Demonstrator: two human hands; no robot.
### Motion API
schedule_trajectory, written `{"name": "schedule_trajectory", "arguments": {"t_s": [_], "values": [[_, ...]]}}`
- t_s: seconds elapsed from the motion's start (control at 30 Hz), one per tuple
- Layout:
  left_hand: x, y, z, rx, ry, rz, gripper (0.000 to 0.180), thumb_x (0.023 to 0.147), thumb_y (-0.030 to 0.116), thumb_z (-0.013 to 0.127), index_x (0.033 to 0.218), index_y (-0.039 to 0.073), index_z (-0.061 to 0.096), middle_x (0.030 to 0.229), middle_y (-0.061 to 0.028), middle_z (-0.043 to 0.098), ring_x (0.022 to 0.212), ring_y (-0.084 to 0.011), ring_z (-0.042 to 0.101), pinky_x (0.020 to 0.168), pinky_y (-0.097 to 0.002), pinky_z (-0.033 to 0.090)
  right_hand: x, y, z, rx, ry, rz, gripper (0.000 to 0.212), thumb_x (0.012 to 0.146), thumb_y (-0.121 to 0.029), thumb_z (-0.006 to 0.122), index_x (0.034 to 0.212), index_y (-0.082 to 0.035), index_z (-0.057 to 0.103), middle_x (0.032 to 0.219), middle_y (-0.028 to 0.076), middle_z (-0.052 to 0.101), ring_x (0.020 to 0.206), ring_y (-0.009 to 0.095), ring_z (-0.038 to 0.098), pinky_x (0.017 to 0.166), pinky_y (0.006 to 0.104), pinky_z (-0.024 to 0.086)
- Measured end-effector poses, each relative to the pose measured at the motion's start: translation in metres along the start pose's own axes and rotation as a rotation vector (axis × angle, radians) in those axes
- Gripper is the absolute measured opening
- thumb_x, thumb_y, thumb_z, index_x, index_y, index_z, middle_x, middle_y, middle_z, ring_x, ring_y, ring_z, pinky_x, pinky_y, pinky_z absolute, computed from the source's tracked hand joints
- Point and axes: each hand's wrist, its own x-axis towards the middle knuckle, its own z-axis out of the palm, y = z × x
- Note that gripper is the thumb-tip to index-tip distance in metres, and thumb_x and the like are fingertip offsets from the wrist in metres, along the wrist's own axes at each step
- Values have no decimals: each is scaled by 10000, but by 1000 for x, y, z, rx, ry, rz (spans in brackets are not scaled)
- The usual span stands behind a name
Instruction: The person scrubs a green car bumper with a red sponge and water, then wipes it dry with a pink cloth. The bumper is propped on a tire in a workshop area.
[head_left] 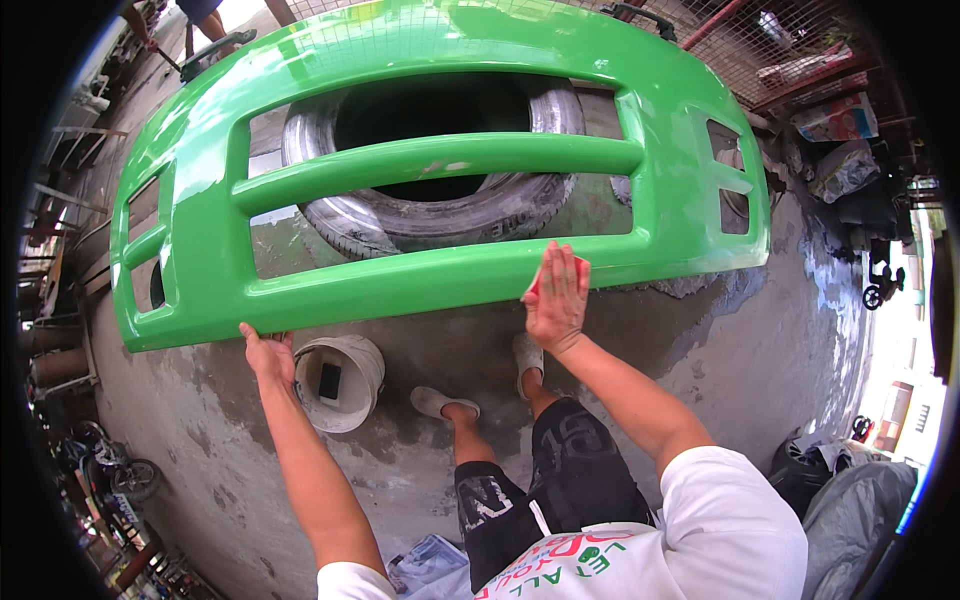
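The bumper is the landmark, stretching from left to right before the person. Behind it lies a tyre, visible through its middle openings. The left hand is at the bumper's lower left edge; the right hand lies on its lower bar, right of centre, over a pad. On the near side of the bumper, a bucket stands below its left half, a block inside. Mesh fencing is behind its right end.

A green vehicle bumper, large tire and stained concrete floor mark a cluttered vehicle-repair workshop.
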Motion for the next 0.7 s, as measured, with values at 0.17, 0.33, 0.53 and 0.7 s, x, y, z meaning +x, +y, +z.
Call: {"name": "schedule_trajectory", "arguments": {"t_s": [0.17,0.33,0.53,0.7], "values": [[17,13,15,93,29,-3,543,1115,524,334,1446,127,503,1406,-57,594,1203,-249,598,977,-455,508,93,-194,26,215,-58,-282,739,997,-442,504,1536,51,392,1643,220,331,1559,381,242,1269,563,165],[21,12,2,102,75,-57,529,1114,518,352,1422,121,518,1353,-66,619,1166,-250,610,950,-447,515,85,-113,13,273,-79,-504,838,942,-526,564,1535,42,396,1604,210,383,1537,380,289,1256,552,216],[12,9,-1,87,-18,-46,532,1111,523,368,1418,115,517,1371,-63,597,1205,-251,578,980,-457,488,8,174,-62,-7,-188,-325,936,914,-608,595,1573,4,333,1638,156,369,1525,324,344,1251,514,237],[3,5,7,36,9,6,548,1105,549,364,1418,125,515,1358,-65,591,1202,-262,573,990,-479,477,-17,231,-57,-123,-141,-275,922,970,-583,540,1602,23,250,1674,195,280,1567,380,235,1263,571,148]]}}
